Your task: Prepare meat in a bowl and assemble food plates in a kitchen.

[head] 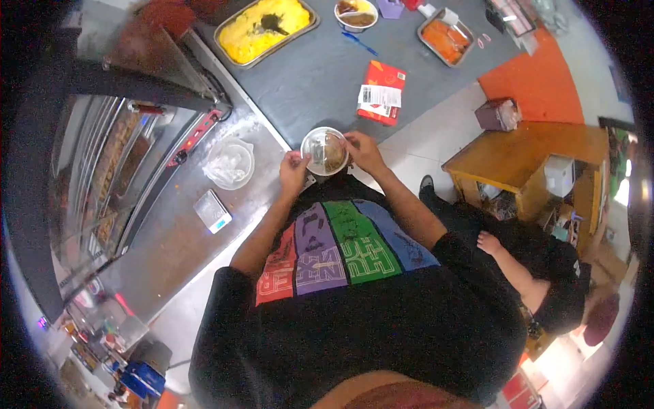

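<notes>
A round bowl with a clear lid (325, 151) is at the near corner of the grey table (286, 97), close to my body. Brown food shows through the right part of its lid. My left hand (294, 171) grips its left rim, and my right hand (363, 152) has its fingers on the right rim. Beyond them lies a red box with a white printed label (380, 92). A blue pen (360, 43) rests farther back, near an open divided bowl (356, 14) of food.
At the back stand a metal tray of yellow food (245, 38) and a tray of orange food (442, 41). The left metal counter holds a plastic tub (230, 164) and a digital scale (212, 210), beside a glass display case (138, 168). Another person (536, 281) is at right, near a wooden desk (500, 153).
</notes>
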`<state>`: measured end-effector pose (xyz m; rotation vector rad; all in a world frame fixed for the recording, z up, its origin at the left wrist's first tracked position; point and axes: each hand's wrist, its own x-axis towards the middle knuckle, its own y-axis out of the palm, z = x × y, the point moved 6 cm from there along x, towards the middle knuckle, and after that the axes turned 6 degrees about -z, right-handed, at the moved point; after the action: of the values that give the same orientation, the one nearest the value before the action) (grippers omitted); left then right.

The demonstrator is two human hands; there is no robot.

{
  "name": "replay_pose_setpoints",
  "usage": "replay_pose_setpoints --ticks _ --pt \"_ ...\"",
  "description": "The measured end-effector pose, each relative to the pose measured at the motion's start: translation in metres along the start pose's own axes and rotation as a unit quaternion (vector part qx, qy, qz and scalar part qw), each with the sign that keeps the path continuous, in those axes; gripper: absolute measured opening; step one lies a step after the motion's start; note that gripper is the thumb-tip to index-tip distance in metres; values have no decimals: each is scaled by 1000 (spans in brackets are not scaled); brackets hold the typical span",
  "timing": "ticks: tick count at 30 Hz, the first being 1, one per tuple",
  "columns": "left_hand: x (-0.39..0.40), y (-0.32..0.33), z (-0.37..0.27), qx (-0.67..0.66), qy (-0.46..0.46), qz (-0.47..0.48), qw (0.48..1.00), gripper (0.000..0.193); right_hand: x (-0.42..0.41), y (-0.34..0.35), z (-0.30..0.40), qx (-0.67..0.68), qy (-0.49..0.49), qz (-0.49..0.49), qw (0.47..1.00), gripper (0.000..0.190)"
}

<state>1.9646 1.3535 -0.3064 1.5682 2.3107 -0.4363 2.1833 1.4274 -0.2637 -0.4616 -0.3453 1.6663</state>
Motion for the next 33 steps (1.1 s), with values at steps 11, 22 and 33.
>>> replay_pose_setpoints --ticks 11,22,33 --pt "6 22 -65 285 264 -211 897 38 4 46 -34 120 66 75 988 25" --pt "8 33 -77 486 205 -197 826 43 31 34 17 -40 -86 -53 994 23" --pt "8 46 -91 540 288 -128 780 40 35 40 21 -177 -117 27 977 27"
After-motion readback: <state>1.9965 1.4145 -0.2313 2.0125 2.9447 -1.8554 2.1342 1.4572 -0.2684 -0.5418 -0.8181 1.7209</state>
